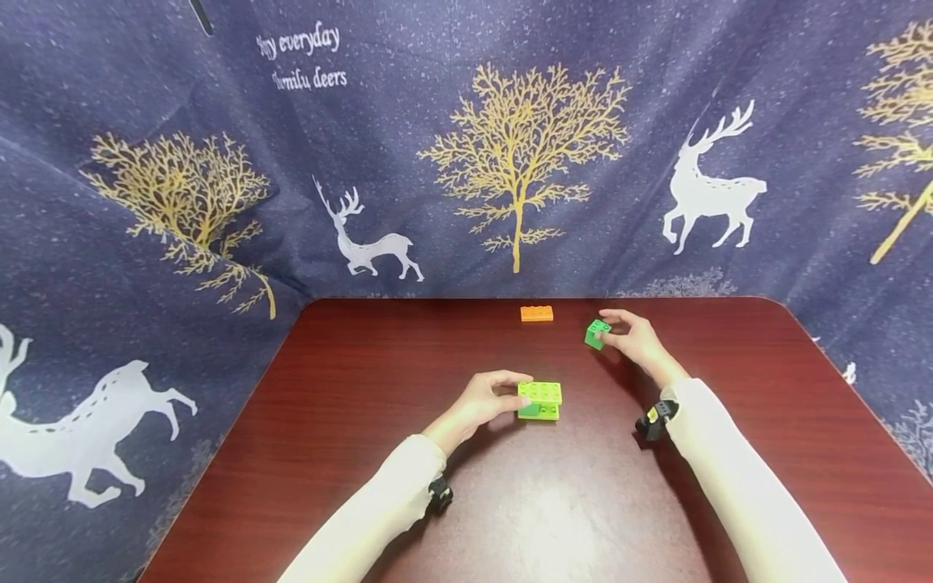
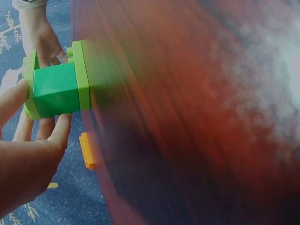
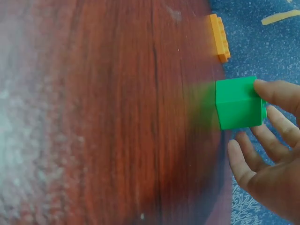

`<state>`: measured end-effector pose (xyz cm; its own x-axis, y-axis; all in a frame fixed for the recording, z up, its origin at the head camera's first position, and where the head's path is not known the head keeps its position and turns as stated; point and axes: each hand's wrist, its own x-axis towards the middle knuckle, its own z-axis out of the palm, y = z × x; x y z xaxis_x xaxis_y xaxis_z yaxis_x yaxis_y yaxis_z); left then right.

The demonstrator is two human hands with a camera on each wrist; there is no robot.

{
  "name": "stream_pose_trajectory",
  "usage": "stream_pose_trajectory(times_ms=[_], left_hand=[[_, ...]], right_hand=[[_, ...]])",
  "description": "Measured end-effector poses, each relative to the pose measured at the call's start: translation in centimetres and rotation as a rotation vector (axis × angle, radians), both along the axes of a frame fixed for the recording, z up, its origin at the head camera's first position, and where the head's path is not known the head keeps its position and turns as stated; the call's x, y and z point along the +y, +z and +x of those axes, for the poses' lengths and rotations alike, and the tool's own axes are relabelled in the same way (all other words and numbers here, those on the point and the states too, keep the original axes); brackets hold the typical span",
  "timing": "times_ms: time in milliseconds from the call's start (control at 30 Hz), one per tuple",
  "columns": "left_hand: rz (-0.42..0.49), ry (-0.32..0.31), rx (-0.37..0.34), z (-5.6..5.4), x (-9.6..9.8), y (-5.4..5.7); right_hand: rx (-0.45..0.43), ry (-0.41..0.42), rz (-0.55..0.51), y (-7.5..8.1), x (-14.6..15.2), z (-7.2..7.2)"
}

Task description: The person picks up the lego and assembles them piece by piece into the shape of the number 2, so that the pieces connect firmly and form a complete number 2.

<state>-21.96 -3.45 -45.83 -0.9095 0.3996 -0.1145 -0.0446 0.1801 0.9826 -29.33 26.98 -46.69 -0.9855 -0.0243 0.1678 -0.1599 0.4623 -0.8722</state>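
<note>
"Starting at the near side, what do you get on the feed?"

"I get two white sleeves (image 1: 386,502) first, each with a small black device (image 1: 653,419) at the wrist. Past them is the left hand (image 1: 477,403), thumb and fingers closed on the left end of a brick stack (image 1: 543,395): a darker block (image 2: 54,89) between an upper lime plate (image 1: 545,389) and a lower lime plate (image 2: 83,77)."

"Right end?"

"Gapped. I can see studs there on the lower lime plate."

"Sitting on the table (image 1: 364,364)?"

"On it or just above; I can't tell from here."

"And the right hand (image 1: 639,340)?"

"Farther out, to the right. Its thumb lies against a separate green block (image 3: 239,103), studs up, with the other fingers bent loosely behind: a light pinch, as I read it. How firm, I can't tell."

"Beyond that?"

"An orange brick (image 1: 536,314) near the table's far edge, left of the green block and apart from both hands. Behind hangs a blue cloth (image 1: 437,105) with gold trees (image 1: 519,182) and white deer (image 1: 710,194)."
</note>
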Motion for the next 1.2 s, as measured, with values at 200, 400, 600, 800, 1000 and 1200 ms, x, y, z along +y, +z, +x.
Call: stream_pose_trajectory(times_ms=[200,400,600,800,1000,1200], left_hand=[[0.004,-0.002,-0.001,-0.04,0.03,-0.06],[0.007,-0.001,-0.004,0.07,0.03,0.06],[0.004,-0.004,-0.004,0.11,0.01,0.14],[-0.001,-0.001,-0.006,0.11,0.02,0.16],[0.005,0.001,-0.005,0.13,0.01,0.24],[0.004,0.003,0.0,0.15,0.0,0.23]], right_hand=[[-0.106,0.027,-0.002,0.02,0.0,-0.23],[-0.14,0.046,0.03,-0.03,0.03,-0.11],[-0.159,0.055,0.027,-0.35,0.39,-0.12],[-0.167,0.04,0.036,-0.14,0.54,0.04],[-0.118,0.016,0.037,-0.25,0.69,0.08],[-0.078,0.032,0.007,-0.11,0.63,0.18]])
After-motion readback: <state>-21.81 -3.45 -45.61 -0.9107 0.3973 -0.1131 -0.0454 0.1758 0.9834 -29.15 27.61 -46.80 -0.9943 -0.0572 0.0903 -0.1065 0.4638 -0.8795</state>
